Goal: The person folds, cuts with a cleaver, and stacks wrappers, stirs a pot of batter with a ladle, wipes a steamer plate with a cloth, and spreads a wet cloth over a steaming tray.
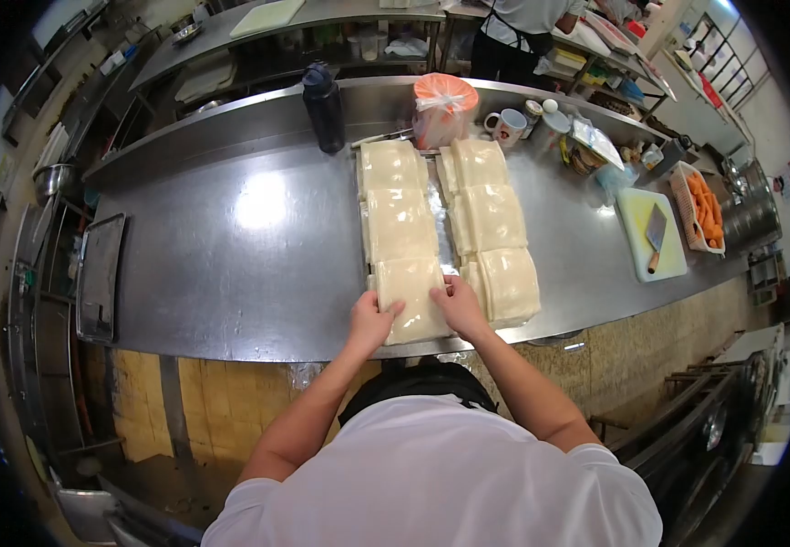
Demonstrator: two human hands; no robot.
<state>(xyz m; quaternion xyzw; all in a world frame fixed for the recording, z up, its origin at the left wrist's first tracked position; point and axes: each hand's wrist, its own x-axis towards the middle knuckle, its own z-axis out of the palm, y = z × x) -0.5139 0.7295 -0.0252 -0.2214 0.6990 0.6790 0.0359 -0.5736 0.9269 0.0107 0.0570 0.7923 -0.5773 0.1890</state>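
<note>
Two rows of pale cream, square, glossy sheets that look like dough lie in stacks on the steel table (204,264). At the near end of the left row, my left hand (373,321) is closed on the left edge of a stack of dough sheets (413,296), thumb on top. My right hand (459,305) pinches the right edge of the same stack; its fingertips are partly hidden. Beside it stands the near stack of the right row (507,284), close to my right hand. How many sheets each hand grips cannot be made out.
Along the back stand a dark bottle (323,108), an orange-rimmed container (444,109) and a mug (506,126). To the right are a cutting board (636,214) with a cleaver (656,228) and a basket of carrots (707,214). A tray (99,283) lies left. A person (518,36) stands beyond.
</note>
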